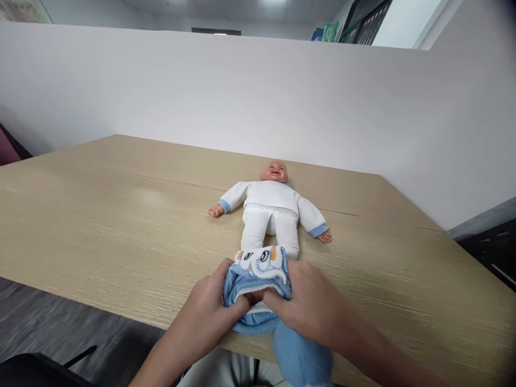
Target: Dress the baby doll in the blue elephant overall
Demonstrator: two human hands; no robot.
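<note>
A fuzzy blue terry-cloth garment (261, 266) is bunched into a rounded ring at the near edge of the pale, wood-grained table (121, 231). Its white plush panel carries stitched black-outlined eyes and orange patches. The left hand (212, 298) is clamped on one side of the gathered cloth and the right hand (308, 298) on the other, thumbs at the white-lined opening. A smooth blue cloth part (302, 357) hanging below the right hand may belong to the same garment. Just beyond, a doll with a glossy moulded plastic head and soft white cloth body (272, 194) lies face up, arms spread, blue bands at its wrists; the garment hides its leg ends.
</note>
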